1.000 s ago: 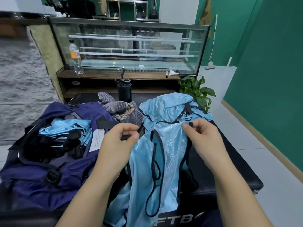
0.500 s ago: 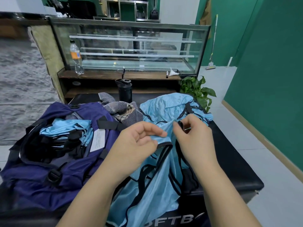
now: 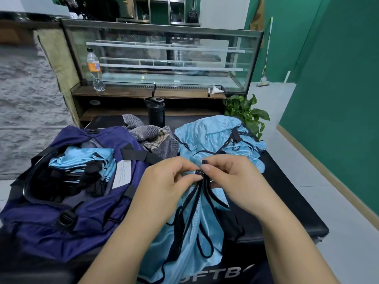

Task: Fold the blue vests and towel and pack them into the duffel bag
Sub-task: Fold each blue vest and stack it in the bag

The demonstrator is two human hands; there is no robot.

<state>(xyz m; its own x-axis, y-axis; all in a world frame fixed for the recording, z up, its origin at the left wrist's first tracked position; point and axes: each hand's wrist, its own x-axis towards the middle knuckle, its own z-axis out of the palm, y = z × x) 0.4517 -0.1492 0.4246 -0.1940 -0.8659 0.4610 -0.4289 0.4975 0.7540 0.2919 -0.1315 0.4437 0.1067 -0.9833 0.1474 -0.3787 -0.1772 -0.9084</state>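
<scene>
Light-blue vest [image 3: 196, 228]: black-trimmed, gathered at top, draped over front edge of black bench [image 3: 287, 201], right of duffel bag.
Left hand [image 3: 164, 181]: fingers curled, pinching gathered vest top.
Right hand [image 3: 235, 181]: thumb and forefinger pinching same black trim.
Navy duffel bag [image 3: 82, 222]: unzipped, folded blue vests [image 3: 82, 160] inside.
Checked towel [image 3: 155, 138]: crumpled behind bag.
Vest pile [image 3: 215, 136]: right of towel.

duffel bag [image 3: 67, 212] mouth open (vests [image 3: 82, 160] inside), towel [image 3: 155, 138] behind
</scene>
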